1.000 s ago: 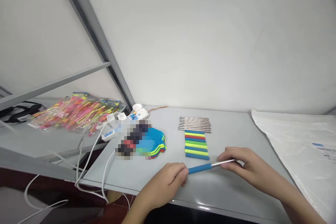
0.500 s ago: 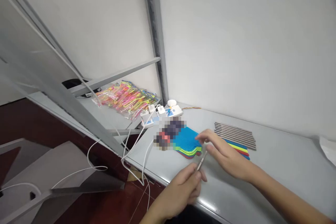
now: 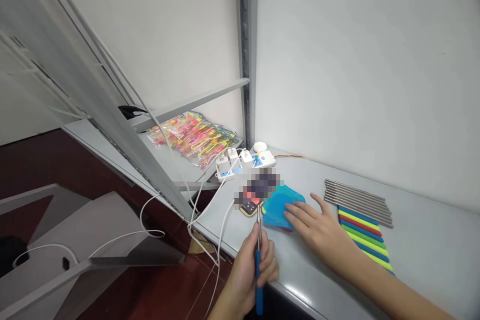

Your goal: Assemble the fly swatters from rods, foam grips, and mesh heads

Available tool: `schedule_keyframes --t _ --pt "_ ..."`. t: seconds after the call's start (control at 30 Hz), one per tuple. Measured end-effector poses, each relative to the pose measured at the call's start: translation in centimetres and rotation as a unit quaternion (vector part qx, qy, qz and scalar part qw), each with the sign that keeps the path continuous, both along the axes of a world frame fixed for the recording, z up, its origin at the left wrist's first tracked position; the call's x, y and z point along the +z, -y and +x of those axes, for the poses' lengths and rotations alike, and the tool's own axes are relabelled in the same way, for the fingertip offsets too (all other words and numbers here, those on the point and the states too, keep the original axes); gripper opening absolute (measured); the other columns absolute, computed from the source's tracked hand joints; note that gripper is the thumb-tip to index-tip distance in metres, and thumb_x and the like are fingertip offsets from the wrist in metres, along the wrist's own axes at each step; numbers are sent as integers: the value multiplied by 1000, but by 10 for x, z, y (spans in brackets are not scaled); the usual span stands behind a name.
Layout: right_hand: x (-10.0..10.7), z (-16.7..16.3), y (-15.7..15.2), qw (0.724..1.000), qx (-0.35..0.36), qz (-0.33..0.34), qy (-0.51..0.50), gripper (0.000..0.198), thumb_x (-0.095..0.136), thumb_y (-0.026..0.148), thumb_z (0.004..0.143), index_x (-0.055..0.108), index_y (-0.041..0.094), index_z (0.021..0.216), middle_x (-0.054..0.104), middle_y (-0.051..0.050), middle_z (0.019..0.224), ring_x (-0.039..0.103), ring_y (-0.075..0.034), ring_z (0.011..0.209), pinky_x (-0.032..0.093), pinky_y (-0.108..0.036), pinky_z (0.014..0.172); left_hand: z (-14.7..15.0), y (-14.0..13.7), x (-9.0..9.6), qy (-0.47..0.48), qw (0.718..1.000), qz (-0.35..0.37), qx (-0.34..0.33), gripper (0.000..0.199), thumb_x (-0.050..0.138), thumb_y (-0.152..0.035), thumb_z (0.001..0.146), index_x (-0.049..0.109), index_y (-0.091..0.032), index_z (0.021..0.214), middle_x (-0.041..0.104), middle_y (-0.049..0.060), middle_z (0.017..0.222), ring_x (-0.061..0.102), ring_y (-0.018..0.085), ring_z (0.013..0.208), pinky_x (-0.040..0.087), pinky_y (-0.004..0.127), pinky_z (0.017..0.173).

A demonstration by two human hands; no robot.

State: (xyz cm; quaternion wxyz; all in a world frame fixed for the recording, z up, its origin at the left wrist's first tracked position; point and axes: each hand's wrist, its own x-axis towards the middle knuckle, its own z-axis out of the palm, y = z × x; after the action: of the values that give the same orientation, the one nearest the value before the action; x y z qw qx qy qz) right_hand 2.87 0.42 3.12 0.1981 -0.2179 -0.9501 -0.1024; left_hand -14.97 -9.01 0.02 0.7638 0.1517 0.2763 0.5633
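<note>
My left hand (image 3: 255, 265) is closed round a thin metal rod (image 3: 259, 220) with a blue handle (image 3: 259, 280), held nearly upright at the table's front edge. My right hand (image 3: 311, 222) has its fingers on a blue mesh fly swatter head (image 3: 281, 205), the top one of a small stack; its thumb is hidden. Yellow and red edges peek out beneath the blue mesh. Right of that hand lies a row of blue, yellow, red and green handles (image 3: 365, 237). Behind them several bare metal rods (image 3: 358, 202) are lined up side by side.
A phone (image 3: 250, 208), partly blurred out, sits left of the stack. Behind it are a white power strip (image 3: 268, 159) with chargers and loose white cables (image 3: 221, 230). Colourful bagged items (image 3: 198, 137) lie on the farther shelf. A grey metal post (image 3: 142, 160) rises at the left.
My right hand has left the rod and come onto the blue mesh head. My left hand has lowered, showing the rod's blue handle. The view has turned, uncovering more of the row of handles.
</note>
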Motion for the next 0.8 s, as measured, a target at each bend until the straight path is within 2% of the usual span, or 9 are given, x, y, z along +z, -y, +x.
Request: schedule_keyframes --t 0.13,0.2,0.3,0.37,0.4,0.47,0.53,0.67,0.8 --pt "26 31 10 985 -93 -42 -140 28 45 18 93 65 23 112 65 -8 87 57 -22 79 43 -41 75 13 -4 3 -23 1000 10 -6 56 35 -57 95 34 -18 56 30 -8 40 20 3 28 18 22 41" --pt "38 51 15 936 -179 -135 -270 21 50 28 93 66 25 107 58 -4 73 53 -19 67 42 -33 63 23 -6 8 -35 999 20 -20 57 35 -58 95 34 -18 55 30 -8 39 20 3 28 17 22 40" --pt "48 76 25 777 -262 -323 -473 18 54 40 91 63 24 95 51 0 63 49 -16 57 40 -29 53 44 -11 17 -46 996 42 -65 60 35 -62 93 34 -18 52 28 -8 37 19 3 26 15 22 38" --pt "49 87 32 658 -240 -425 -573 20 57 43 88 60 24 87 51 2 60 47 -14 52 40 -28 50 62 -16 23 -53 992 59 -103 61 36 -62 93 33 -18 50 28 -8 36 19 3 25 15 22 37" --pt "48 90 36 612 -213 -466 -602 22 59 44 87 59 22 84 53 1 61 48 -14 51 40 -28 49 71 -18 26 -60 989 66 -122 61 36 -62 93 33 -18 50 28 -8 36 20 3 25 15 22 36" --pt "44 97 43 556 -159 -516 -632 24 62 43 85 59 20 78 57 -1 67 51 -14 51 41 -28 48 91 -21 31 -84 980 84 -158 60 36 -60 94 35 -18 51 30 -8 37 20 3 24 16 22 36" --pt "42 103 52 543 -128 -530 -638 27 61 42 86 61 18 75 60 -3 70 52 -13 51 40 -27 46 109 -22 38 -116 969 108 -189 57 35 -58 95 41 -17 56 35 -7 40 21 3 25 16 21 36" --pt "47 121 70 567 -131 -523 -623 35 57 43 88 61 16 67 59 -2 64 49 -11 46 35 -25 44 133 -19 57 -193 939 159 -235 48 34 -55 96 57 -15 85 47 -7 53 20 2 27 16 20 37" --pt "59 137 86 569 -126 -510 -633 38 56 43 89 57 17 62 56 -1 56 46 -10 42 34 -25 43 142 -12 81 -271 897 237 -257 42 35 -48 98 58 -14 105 49 -5 60 24 2 34 16 20 39"
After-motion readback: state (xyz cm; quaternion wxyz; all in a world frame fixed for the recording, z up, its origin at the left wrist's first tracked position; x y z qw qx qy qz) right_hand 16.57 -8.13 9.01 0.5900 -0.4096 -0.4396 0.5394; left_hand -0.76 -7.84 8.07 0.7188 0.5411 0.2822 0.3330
